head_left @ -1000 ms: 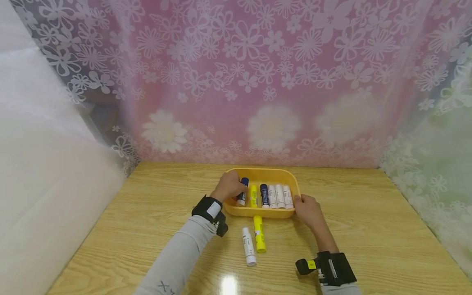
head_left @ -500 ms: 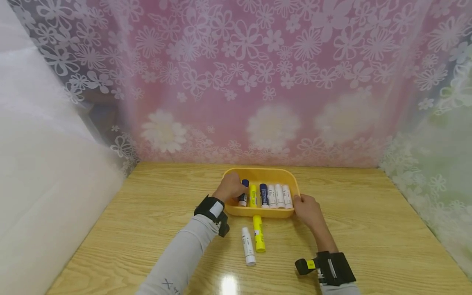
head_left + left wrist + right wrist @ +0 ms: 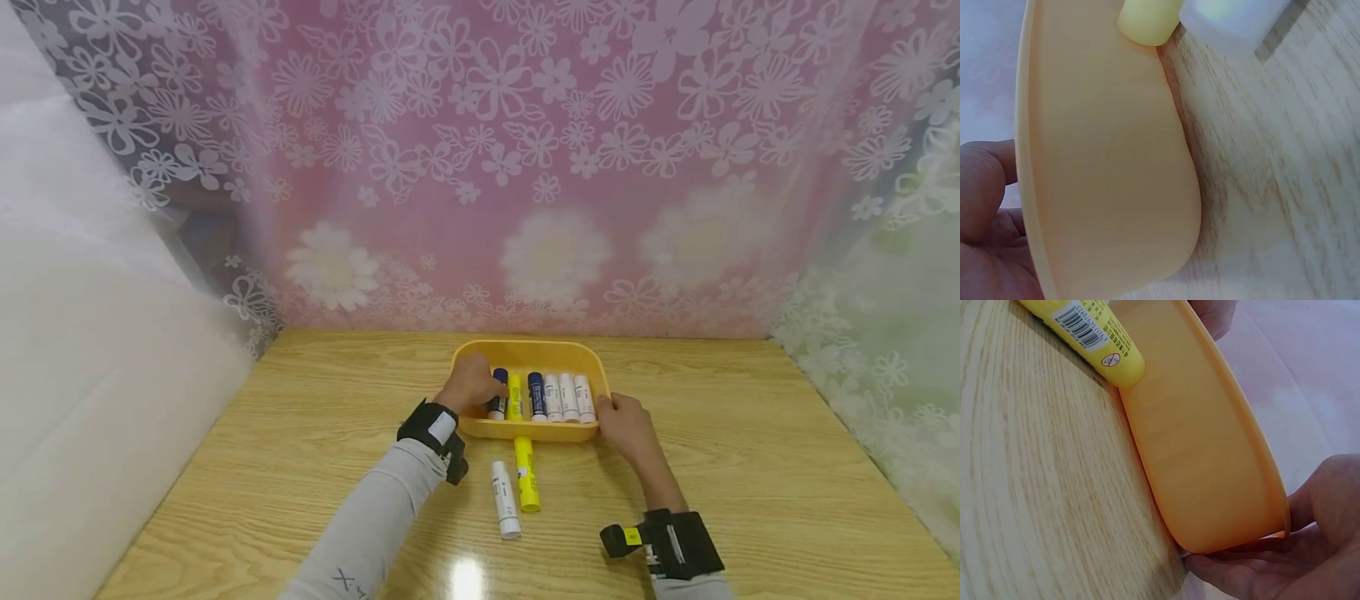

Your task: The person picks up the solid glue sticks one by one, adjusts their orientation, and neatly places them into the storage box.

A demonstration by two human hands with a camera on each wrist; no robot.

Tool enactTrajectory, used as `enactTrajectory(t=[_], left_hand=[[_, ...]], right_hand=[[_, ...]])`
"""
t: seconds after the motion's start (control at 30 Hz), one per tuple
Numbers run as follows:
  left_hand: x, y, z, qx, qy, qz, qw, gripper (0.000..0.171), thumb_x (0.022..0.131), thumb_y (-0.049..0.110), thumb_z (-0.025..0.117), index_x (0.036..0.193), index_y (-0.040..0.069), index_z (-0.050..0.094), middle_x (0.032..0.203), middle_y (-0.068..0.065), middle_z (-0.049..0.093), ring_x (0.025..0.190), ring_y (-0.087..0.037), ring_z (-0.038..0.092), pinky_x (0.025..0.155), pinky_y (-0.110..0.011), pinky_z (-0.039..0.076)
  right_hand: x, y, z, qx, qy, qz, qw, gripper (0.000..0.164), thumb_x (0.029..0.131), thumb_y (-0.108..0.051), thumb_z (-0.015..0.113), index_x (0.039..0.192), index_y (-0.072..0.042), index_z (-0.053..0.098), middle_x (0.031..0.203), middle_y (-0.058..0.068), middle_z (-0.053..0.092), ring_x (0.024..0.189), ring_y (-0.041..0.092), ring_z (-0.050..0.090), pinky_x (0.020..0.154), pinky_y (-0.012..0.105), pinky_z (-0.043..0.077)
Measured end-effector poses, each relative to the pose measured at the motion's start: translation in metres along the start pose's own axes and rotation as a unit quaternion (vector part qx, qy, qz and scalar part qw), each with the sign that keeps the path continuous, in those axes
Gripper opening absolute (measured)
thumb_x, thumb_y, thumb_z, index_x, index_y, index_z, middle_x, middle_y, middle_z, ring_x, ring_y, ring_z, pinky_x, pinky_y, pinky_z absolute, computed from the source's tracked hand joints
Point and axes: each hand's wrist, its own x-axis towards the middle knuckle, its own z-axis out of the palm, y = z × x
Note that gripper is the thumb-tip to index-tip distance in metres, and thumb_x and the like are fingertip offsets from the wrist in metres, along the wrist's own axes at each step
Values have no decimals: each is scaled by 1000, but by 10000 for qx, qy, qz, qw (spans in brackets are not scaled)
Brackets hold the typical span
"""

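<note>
Left fingers (image 3: 491,388) pinch a blue stick (image 3: 501,377), right fingers (image 3: 1222,573) the tray (image 3: 1197,450) at four o'clock. If loosened, the tray could slide.

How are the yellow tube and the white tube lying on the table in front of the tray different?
Color: the yellow tube is bright yellow, while the white tube is white.
Position: the yellow tube's far end is right by the front wall of the tray; the white tube lies clear of it, to the left and nearer the person.
Both are slim, printed tubes lying on their sides on the wooden table.
</note>
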Motion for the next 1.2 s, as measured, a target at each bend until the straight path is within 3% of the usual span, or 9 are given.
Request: enactTrajectory(t=[0.23,0.67,0.93,1.2], left_hand=[[3,0,1,-127,-75,-93,9998,21,90,17,78,97,-2,72,72,-8,64,61,-21,67,59,-27,58],[4,5,3,157,-56,-91,9998,22,89,20,79,95,-1,73,71,-8,63,62,-21,66,59,-25,55],[2,8,3,170,-49,-276,9995,26,89,18,79,103,-2,71,79,-10,64,69,-24,68,68,-30,60],[1,10,3,265,-68,-325,9991,30,89,18,80,108,-3,68,84,-11,63,72,-24,69,74,-31,61]], right_hand=[[1,0,0,3,25,24,10000,46,108,-28,33,119,6,61,81,9,54,71,20,50,59,30,40],[1,0,1,-42,7,128,9999,48,108,-29,32,126,7,59,84,10,55,74,21,51,61,29,40],[1,1,1,-8,59,28,10000,45,109,-28,33,118,6,61,77,8,52,68,19,49,58,30,40],[1,1,1,10,42,29,10000,47,109,-28,33,123,7,60,78,8,52,69,19,49,59,30,40]])
